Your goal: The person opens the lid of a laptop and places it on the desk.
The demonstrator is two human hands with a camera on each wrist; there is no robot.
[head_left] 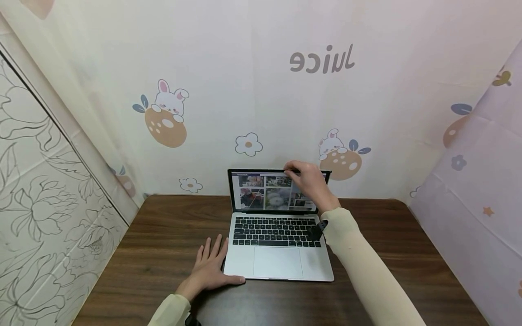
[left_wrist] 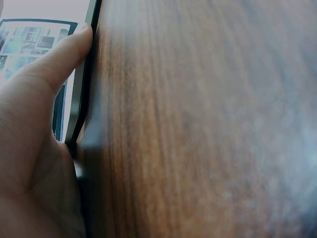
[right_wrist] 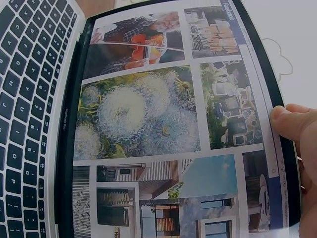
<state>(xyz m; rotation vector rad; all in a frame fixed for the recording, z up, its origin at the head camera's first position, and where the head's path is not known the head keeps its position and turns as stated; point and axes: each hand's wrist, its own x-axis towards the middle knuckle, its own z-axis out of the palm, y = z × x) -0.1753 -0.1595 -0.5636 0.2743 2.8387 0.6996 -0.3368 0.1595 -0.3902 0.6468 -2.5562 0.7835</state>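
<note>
A silver laptop [head_left: 277, 262] with black keys stands unfolded on a wooden table, its screen [head_left: 278, 198] lit with a page of pictures. My right hand [head_left: 307, 181] pinches the top edge of the screen, right of its middle. In the right wrist view the thumb of that hand [right_wrist: 292, 124] lies on the front of the bezel and the fingers pass behind it. At the laptop's front left corner my left hand [head_left: 210, 269] lies with spread, straight fingers. Its thumb [left_wrist: 67, 52] rests along the front edge of the base.
The dark brown table [head_left: 175, 222] reaches out on both sides of the laptop. Behind it hangs a pale curtain [head_left: 253, 90] with rabbit and flower prints, close to the screen's top. A flower-lined panel [head_left: 45, 217] borders the left side.
</note>
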